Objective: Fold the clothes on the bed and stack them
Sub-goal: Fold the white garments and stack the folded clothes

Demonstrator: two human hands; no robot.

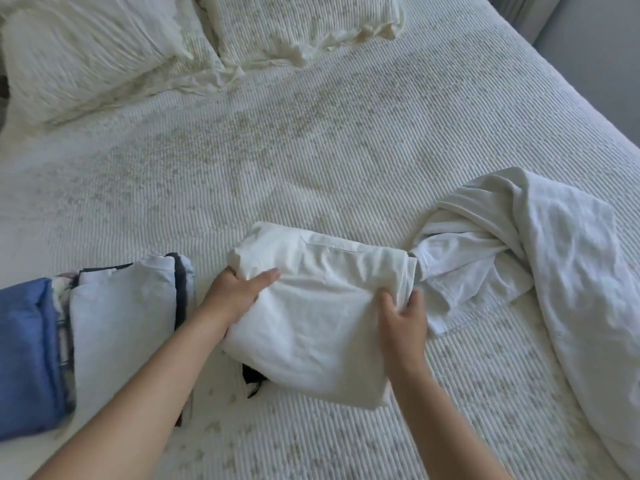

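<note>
With our left hand (239, 292) and right hand (401, 313) each gripping a side edge of the folded white garment (322, 306) in the middle of the bed (311, 150), we risk its loose layers slipping open on the way to the stack (121, 317) at left, or dragging the unfolded white clothes (485, 258) touching its right edge.

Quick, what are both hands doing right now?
Left hand: grips the left edge of the folded white garment.
Right hand: grips its right edge.
</note>
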